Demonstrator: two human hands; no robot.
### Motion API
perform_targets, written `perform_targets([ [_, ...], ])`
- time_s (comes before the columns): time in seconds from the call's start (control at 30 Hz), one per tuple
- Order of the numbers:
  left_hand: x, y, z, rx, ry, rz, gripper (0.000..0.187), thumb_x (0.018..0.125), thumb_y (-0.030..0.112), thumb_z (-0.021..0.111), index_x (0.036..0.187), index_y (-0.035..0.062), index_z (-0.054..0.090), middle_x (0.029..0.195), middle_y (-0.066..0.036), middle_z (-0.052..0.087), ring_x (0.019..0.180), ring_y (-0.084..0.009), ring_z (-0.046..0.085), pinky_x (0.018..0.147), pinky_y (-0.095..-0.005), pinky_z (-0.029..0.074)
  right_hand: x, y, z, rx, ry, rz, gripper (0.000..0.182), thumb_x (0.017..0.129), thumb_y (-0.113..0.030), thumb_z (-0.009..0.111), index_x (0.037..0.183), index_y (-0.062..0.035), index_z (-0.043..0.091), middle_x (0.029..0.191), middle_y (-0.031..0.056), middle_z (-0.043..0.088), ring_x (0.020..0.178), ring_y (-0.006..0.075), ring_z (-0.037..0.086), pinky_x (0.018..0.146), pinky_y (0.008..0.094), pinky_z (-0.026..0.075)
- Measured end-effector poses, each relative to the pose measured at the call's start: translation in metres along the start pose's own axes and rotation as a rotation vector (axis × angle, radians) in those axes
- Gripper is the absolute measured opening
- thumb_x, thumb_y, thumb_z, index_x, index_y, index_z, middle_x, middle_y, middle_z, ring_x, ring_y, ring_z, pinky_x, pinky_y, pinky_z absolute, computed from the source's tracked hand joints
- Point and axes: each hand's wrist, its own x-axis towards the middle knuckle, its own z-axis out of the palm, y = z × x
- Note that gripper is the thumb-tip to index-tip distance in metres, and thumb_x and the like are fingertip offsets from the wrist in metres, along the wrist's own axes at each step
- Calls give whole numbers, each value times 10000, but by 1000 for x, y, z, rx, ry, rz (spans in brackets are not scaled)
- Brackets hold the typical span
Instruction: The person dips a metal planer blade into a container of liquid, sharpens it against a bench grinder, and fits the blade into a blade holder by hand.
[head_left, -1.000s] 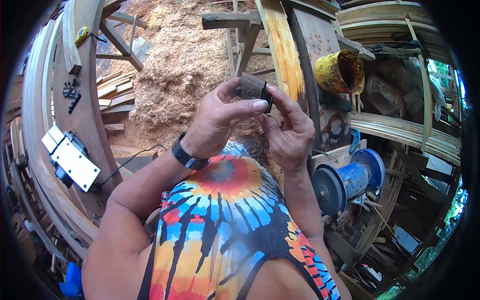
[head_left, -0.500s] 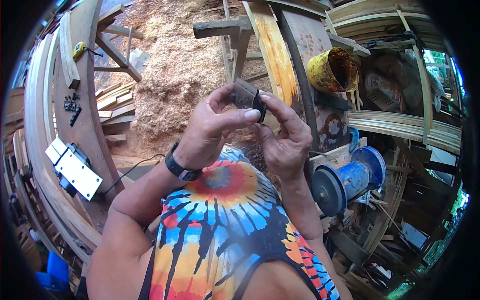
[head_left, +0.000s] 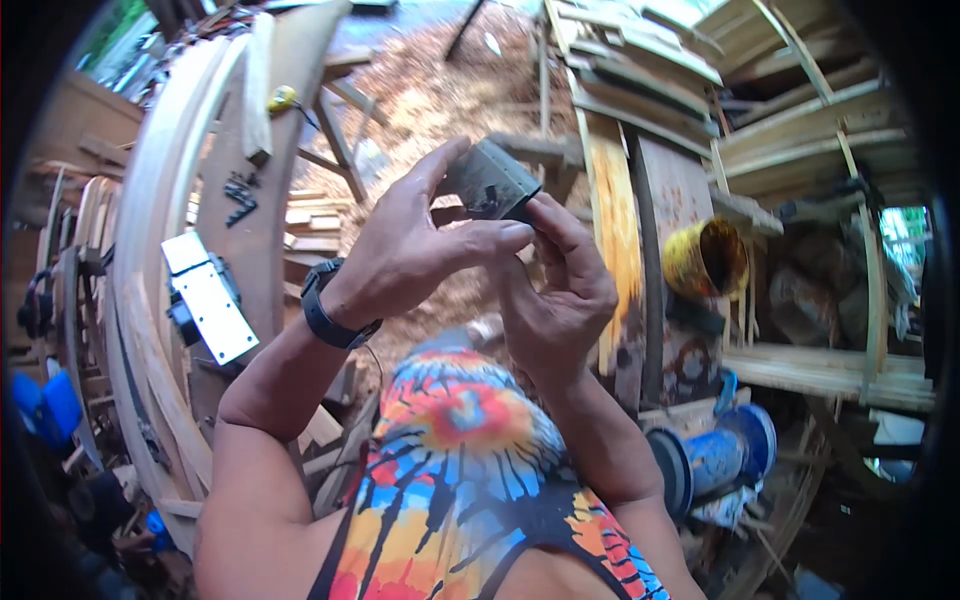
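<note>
Both hands are raised in front of my chest around a small dark flat metal piece [head_left: 492,180], its broad face turned up. My left hand [head_left: 405,245], with a dark watch on the wrist, grips it from the left, thumb along the near edge. The fingers of my right hand [head_left: 560,290] are closed at its right edge. Part of the piece is hidden behind the fingers. Left of my hands, a power tool with a shiny flat plate [head_left: 212,300] lies on a plank [head_left: 270,150]. Several small black parts [head_left: 240,200] lie farther along that plank.
A yellow tape measure [head_left: 283,99] rests on the left plank. To the right are a stained yellow bucket [head_left: 680,262], a blue cylinder with wide round ends [head_left: 715,450] and stacked boards [head_left: 830,372]. Wood shavings [head_left: 425,90] cover the ground ahead.
The view has shifted, so the surroundings appear lower and farther right. The metal piece has tilted, showing more of its broad face. Both hands keep hold of it.
</note>
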Motion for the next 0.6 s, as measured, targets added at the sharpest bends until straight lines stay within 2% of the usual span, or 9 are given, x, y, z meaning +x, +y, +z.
perform_targets([
  [0.03, 5, 13, -11, 236, 41, 119, 1075, 803, 346, 894, 1564, -122, 296, 1351, -156, 557, 1232, -212, 585, 1059, -359, 493, 12, -5, 8, 44, 0, -74, 464, 828, -45, 860, 1244, 27, 668, 1227, 210, 720, 1142, 304, 718, 970, 393, 562],
  [0.2, -8, 99, -48, 609, 87, 335, 1014, 779, 442, 894, 1515, -76, 426, 1327, -145, 598, 1213, -226, 598, 1088, -385, 466, 53, -51, 42, 205, -51, -245, 458, 811, -59, 876, 1211, 10, 663, 1180, 207, 731, 1061, 306, 747, 906, 386, 584],
  [0.27, -16, 124, -53, 709, 114, 395, 951, 790, 418, 867, 1499, -65, 456, 1303, -138, 606, 1194, -216, 599, 1092, -380, 456, 63, -64, 50, 224, -44, -309, 461, 802, -74, 883, 1201, 1, 666, 1170, 201, 735, 1053, 312, 751, 898, 388, 589],
  [0.37, -27, 159, -52, 687, 112, 330, 884, 808, 400, 819, 1487, -53, 479, 1276, -132, 615, 1180, -202, 596, 1071, -364, 465, 77, -89, 59, 257, -30, -380, 451, 793, -96, 892, 1181, -11, 678, 1157, 191, 741, 1053, 319, 753, 892, 391, 593],
  [0.47, -36, 175, -47, 628, 119, 474, 716, 839, 401, 830, 1332, -64, 600, 1084, -104, 709, 974, -158, 669, 858, -324, 548, 86, -109, 62, 305, -9, -434, 431, 780, -103, 901, 1147, -13, 693, 1128, 182, 748, 1028, 314, 761, 872, 384, 598],
  [0.5, -39, 178, -47, 670, 126, 529, 638, 868, 369, 805, 1317, -41, 611, 1098, -77, 708, 983, -131, 664, 849, -309, 549, 86, -115, 62, 328, -11, -433, 430, 778, -103, 902, 1144, -12, 693, 1122, 181, 749, 1021, 312, 763, 866, 381, 599],
  [0.6, -48, 189, -43, 612, 75, 487, 610, 888, 348, 788, 1323, -40, 609, 1107, -75, 705, 992, -130, 661, 867, -310, 546, 87, -124, 66, 390, -5, -466, 427, 776, -104, 901, 1135, -5, 693, 1099, 182, 750, 997, 307, 768, 845, 374, 603],
])
